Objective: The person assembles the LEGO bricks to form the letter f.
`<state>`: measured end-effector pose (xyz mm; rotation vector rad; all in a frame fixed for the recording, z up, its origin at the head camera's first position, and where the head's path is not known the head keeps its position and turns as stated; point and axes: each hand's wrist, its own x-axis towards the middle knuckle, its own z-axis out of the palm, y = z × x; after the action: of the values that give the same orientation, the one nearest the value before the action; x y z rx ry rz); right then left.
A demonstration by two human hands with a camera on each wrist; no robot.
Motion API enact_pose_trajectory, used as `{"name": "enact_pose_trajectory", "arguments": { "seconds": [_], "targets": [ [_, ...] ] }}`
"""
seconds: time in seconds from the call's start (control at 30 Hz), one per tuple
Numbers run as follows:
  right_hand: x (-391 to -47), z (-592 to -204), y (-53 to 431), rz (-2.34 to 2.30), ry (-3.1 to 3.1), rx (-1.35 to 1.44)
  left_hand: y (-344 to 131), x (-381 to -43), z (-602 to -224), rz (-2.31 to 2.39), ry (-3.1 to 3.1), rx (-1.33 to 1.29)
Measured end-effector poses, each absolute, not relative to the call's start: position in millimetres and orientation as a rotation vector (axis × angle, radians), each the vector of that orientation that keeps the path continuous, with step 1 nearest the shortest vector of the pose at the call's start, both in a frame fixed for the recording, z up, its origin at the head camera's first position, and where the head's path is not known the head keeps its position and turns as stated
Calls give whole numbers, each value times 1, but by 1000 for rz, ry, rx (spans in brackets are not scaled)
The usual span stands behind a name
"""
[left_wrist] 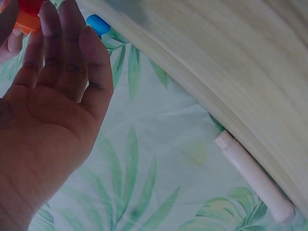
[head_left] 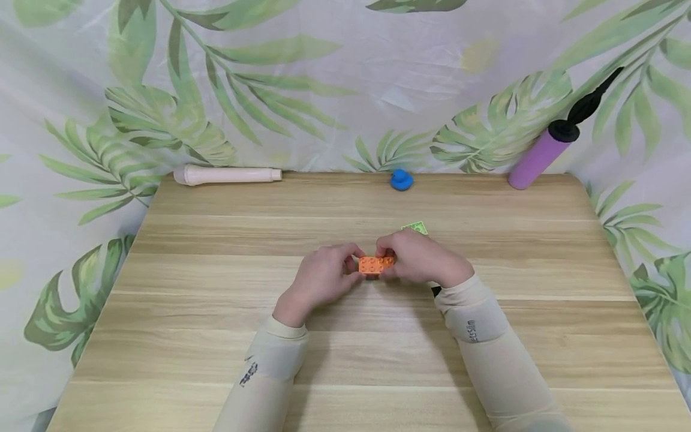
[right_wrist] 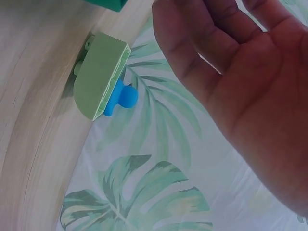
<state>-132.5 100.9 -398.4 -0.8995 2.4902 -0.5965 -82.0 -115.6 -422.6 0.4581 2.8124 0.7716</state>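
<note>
- The left hand point(head_left: 326, 273) pinches the left end of the orange brick point(head_left: 372, 264) between thumb and fingers; in its wrist view, the other fingers are loosely bent, the palm uncovered.
- The right hand point(head_left: 415, 257) grips the brick's right end, thumb toward the near side, fingers toward the far side.
- The brick is between the two hands, studs up, over the middle of the table point(head_left: 216, 336).
- Just beyond the right hand is a green block point(head_left: 415, 227), partly hidden; farther back sits a blue duck point(head_left: 402, 179).
</note>
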Motion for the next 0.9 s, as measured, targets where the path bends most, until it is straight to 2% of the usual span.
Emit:
{"name": "enact_pose_trajectory", "arguments": {
  "seconds": [0.57,0.9],
  "targets": [
    [-136,-396,105,-623,2484,-900,-115,-82,-426,790,2812,428],
    [-139,-357,165,-849,2697,-742,-114,-84,-427,729,2821,405]
  ]
}}
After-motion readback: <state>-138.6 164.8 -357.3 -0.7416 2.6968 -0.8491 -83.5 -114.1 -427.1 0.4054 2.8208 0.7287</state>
